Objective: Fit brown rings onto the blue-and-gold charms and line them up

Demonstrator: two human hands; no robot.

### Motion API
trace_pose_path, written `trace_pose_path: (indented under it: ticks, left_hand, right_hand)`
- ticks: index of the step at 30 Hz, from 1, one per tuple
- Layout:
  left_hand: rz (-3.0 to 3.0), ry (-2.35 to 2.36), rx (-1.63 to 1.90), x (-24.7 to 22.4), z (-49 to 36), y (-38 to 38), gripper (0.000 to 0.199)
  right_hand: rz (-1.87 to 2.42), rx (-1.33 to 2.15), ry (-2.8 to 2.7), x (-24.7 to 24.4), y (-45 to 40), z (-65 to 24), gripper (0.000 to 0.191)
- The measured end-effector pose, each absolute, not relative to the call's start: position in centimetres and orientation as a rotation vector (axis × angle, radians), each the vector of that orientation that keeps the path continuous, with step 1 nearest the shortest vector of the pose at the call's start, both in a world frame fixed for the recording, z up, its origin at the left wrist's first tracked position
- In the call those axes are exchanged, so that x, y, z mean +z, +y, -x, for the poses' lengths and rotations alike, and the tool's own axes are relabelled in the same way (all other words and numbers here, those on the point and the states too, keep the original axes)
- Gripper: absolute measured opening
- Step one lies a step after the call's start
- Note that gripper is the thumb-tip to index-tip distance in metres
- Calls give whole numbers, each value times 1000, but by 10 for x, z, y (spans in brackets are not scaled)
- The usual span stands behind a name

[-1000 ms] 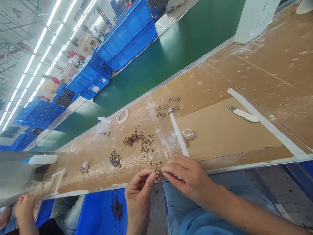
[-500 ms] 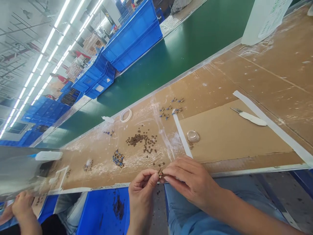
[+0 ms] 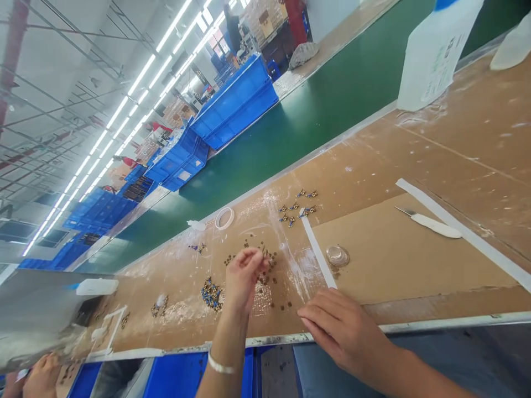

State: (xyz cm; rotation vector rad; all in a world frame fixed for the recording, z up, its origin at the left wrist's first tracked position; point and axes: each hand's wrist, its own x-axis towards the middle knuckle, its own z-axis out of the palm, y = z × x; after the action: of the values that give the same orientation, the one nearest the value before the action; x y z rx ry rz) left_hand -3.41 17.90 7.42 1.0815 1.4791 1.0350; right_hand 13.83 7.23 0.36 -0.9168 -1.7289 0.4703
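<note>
My left hand (image 3: 245, 272) reaches over the scattered small brown round pieces (image 3: 274, 281), and its thumb and fingers pinch together. A tiny pale item seems to show at the fingertips, too small to name. My right hand (image 3: 338, 326) hovers by the front edge of the table, fingers pressed together and curled; anything inside them is hidden. Left of my left forearm lies a heap of small blue and gold figure-like parts (image 3: 211, 294). Several similar blue and gold parts (image 3: 293, 207) are spread apart farther back.
A clear round lid-like dish (image 3: 337, 256) and a white-handled knife (image 3: 435, 225) lie on the cardboard sheet (image 3: 385, 249). A tape roll (image 3: 224, 219) sits near the green belt (image 3: 249, 160). A large white bottle (image 3: 435, 61) stands at right. A co-worker's hand (image 3: 41, 376) shows lower left.
My hands have parted. The left moved up and forward from the table edge to the brown pieces; the right stayed near the edge. The small part between both hands no longer shows there. The view tilted up.
</note>
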Motion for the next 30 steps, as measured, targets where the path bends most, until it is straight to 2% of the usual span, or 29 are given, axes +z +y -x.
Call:
trace_pose_path:
  ticks: [6,10,13,19,24,30]
  left_hand:
    - [-1215,1565,955,60,16,290,14]
    - [-1185,1520,916,52,7,312,19]
    - [-1147,1396,949,61,9,300,16]
    - [-1008,1098,1027,84,15,230,35]
    - [-905,1003,1078,88,14,191,34]
    - [-815,938,1106,89,16,186,33]
  right_hand:
    - [983,375,-1779,2,74,-136,24]
    - [982,332,-1766,0,76,-137,25]
    - [980,334,-1765,0,77,-137,27]
    - [937,327,-1711,2,76,-137,26]
    - [925,346,-1737,3,75,-136,25]
    - [915,355,-1746,2,76,-136,24]
